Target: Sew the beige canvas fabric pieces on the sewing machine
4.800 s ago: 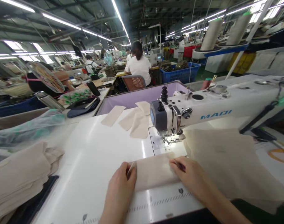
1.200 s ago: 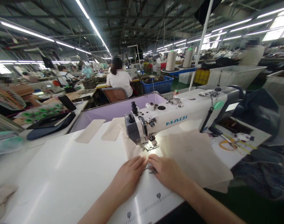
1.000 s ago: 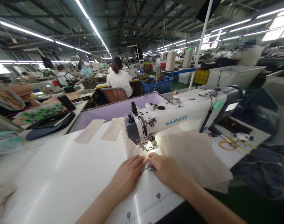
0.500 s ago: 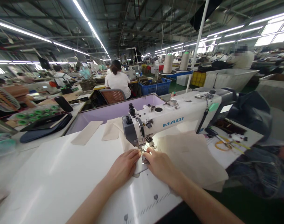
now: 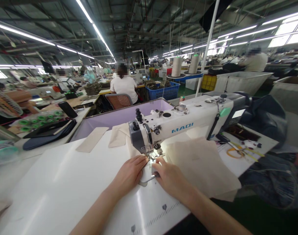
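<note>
The cloth [image 5: 134, 150] lies on the table [image 5: 77, 189] at the foot [image 5: 158, 154] of the sewing machine [image 5: 188, 122], partly behind the machine's head and partly covered by the left hand [image 5: 131, 171]. That hand rests on it with fingers close together and slightly bent; whether the thumb pinches the edge cannot be told. The right hand [image 5: 172, 176] is just beside the foot, fingers curled, thumb and forefinger close; what it has hold of, if anything, is hidden.

A panel [image 5: 200, 163] of the same beige lies to the right of the hands, and a strip [image 5: 92, 139] and a patch [image 5: 117, 136] lie beyond the left hand.

Behind the table edge stands a purple bin [image 5: 109, 122], its bottom out of sight. Farther off, a blue basket [image 5: 163, 93] holds brown folded fabric [image 5: 152, 85]. A yellow crate [image 5: 209, 82] and two pale carts [image 5: 242, 81] stand to the right, their contents unclear. On the left, a clear bag [image 5: 38, 119] holds green-ended rolls. Ahead, a co-worker [image 5: 124, 87] in white sits facing away.
</note>
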Demonstrator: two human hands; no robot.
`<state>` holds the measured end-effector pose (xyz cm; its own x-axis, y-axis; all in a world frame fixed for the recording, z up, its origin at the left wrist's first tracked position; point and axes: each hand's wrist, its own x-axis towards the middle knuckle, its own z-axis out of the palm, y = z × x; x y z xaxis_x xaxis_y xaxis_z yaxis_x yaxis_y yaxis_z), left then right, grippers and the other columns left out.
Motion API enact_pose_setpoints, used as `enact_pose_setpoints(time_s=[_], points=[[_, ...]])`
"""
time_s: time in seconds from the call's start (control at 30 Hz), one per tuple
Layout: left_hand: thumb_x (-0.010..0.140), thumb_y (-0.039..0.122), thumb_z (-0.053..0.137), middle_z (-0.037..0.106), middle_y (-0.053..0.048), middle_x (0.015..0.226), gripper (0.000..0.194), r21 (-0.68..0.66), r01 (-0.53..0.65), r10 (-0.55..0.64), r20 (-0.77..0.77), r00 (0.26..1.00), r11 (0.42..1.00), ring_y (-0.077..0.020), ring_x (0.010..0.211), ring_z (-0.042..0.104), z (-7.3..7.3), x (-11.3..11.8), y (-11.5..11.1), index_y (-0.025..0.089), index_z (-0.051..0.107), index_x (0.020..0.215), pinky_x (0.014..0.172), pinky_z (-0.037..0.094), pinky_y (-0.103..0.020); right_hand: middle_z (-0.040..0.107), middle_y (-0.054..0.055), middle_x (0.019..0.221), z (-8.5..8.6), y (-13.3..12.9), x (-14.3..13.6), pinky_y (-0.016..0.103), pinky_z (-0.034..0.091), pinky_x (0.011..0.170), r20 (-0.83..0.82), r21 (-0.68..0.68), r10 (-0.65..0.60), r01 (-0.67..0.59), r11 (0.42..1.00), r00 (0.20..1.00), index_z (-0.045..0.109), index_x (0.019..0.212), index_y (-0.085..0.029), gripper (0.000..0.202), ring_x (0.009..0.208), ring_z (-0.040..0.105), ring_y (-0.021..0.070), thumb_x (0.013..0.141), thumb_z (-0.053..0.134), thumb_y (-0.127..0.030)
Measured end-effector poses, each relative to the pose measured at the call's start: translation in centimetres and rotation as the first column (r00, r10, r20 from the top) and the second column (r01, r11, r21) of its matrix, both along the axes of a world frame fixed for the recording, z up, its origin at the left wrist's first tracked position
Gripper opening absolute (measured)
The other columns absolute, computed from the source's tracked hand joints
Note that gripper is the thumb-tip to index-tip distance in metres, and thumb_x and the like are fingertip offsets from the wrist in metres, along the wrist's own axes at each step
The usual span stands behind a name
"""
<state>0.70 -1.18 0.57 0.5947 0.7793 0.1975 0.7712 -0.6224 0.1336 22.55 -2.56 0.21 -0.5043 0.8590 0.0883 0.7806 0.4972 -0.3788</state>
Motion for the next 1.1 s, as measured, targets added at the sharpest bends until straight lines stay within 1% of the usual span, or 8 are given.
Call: enact_pose_setpoints(time_s=[0.23, 0.4, 0.53, 0.67, 0.73, 0.83, 0.93, 1.1], points=[[0.086, 0.005, 0.047, 0.062, -0.009, 0.142, 0.051, 0.006, -0.005, 0.005, -0.021, 1.0, 1.0, -0.0256, 0.13, 0.058, -0.6, -0.4, 0.1, 0.018, 0.062, 0.133, 0.11, 0.049, -0.045, 0.062, 0.005, 0.123, -0.5, 0.1, 0.0, 0.029, 0.048, 0.074, -0.043, -0.009, -0.004, 0.004, 1.0, 0.999, 0.063, 0.104, -0.023, 0.013, 0.091, 0.068, 0.0195, 0.094, 0.056, -0.02], [0.091, 0.011, 0.045, 0.064, -0.01, 0.137, 0.046, 0.041, -0.056, 0.056, -0.003, 0.998, 0.998, -0.0258, 0.126, 0.059, -0.8, -0.9, 0.5, 0.017, 0.06, 0.134, 0.106, 0.05, -0.046, 0.062, 0.004, 0.123, -0.3, 0.2, 0.0, 0.028, 0.048, 0.076, -0.066, -0.026, -0.005, 0.003, 1.0, 0.998, 0.064, 0.104, -0.022, 0.015, 0.092, 0.067, 0.019, 0.092, 0.056, -0.018], [0.1, 0.024, 0.045, 0.067, -0.009, 0.126, 0.034, 0.065, -0.095, 0.098, -0.042, 0.994, 0.993, -0.0264, 0.117, 0.06, 0.5, -0.6, 0.2, 0.02, 0.061, 0.13, 0.096, 0.053, -0.044, 0.063, 0.004, 0.122, 0.0, -0.2, 0.2, 0.028, 0.048, 0.075, -0.099, -0.052, -0.013, 0.007, 0.999, 0.995, 0.065, 0.106, -0.022, 0.019, 0.091, 0.067, 0.0191, 0.091, 0.055, -0.017], [0.105, 0.028, 0.04, 0.068, -0.008, 0.103, 0.03, -0.041, -0.152, 0.147, -0.116, 0.982, 0.987, -0.0251, 0.093, 0.063, 2.0, 1.4, -2.3, 0.02, 0.069, 0.104, 0.081, 0.056, -0.042, 0.064, 0.004, 0.123, 0.0, -0.9, 0.8, 0.029, 0.05, 0.08, -0.183, -0.055, 0.013, -0.024, 0.998, 0.983, 0.063, 0.117, -0.023, 0.027, 0.096, 0.067, 0.0198, 0.092, 0.054, -0.015], [0.103, 0.024, 0.043, 0.067, -0.007, 0.101, 0.025, -0.098, -0.128, 0.115, -0.126, 0.985, 0.987, -0.0245, 0.092, 0.062, 2.1, 2.5, -4.0, 0.02, 0.068, 0.099, 0.081, 0.056, -0.041, 0.064, 0.004, 0.122, -0.2, -1.2, 1.1, 0.029, 0.05, 0.083, -0.233, -0.054, 0.051, -0.065, 0.996, 0.971, 0.063, 0.117, -0.022, 0.026, 0.099, 0.067, 0.0198, 0.093, 0.054, -0.017], [0.098, 0.016, 0.05, 0.067, -0.008, 0.107, 0.019, -0.093, -0.101, 0.087, -0.144, 0.986, 0.991, -0.0267, 0.096, 0.062, 1.5, 3.3, -5.6, 0.02, 0.066, 0.109, 0.082, 0.057, -0.042, 0.066, 0.004, 0.12, -0.4, -1.7, 1.6, 0.028, 0.049, 0.085, -0.241, -0.069, 0.094, -0.114, 0.991, 0.966, 0.065, 0.112, -0.022, 0.02, 0.102, 0.067, 0.0196, 0.096, 0.054, -0.019], [0.097, 0.014, 0.053, 0.067, -0.009, 0.113, 0.028, -0.06, -0.038, 0.031, -0.11, 0.993, 0.997, -0.0272, 0.098, 0.063, 0.8, 3.0, -5.9, 0.02, 0.062, 0.122, 0.085, 0.057, -0.044, 0.067, 0.003, 0.12, -0.7, -2.0, 1.8, 0.029, 0.048, 0.086, -0.191, -0.071, 0.109, -0.124, 0.99, 0.976, 0.066, 0.111, -0.022, 0.019, 0.102, 0.066, 0.0199, 0.096, 0.055, -0.019], [0.1, 0.016, 0.048, 0.067, -0.01, 0.119, 0.032, -0.038, 0.054, -0.054, -0.006, 0.998, 0.998, -0.0262, 0.101, 0.063, 0.7, 2.1, -5.5, 0.023, 0.062, 0.128, 0.088, 0.058, -0.043, 0.067, 0.004, 0.118, -0.9, -2.2, 1.8, 0.029, 0.048, 0.08, -0.13, -0.045, 0.108, -0.115, 0.992, 0.986, 0.065, 0.109, -0.021, 0.017, 0.098, 0.066, 0.0202, 0.096, 0.056, -0.019]])
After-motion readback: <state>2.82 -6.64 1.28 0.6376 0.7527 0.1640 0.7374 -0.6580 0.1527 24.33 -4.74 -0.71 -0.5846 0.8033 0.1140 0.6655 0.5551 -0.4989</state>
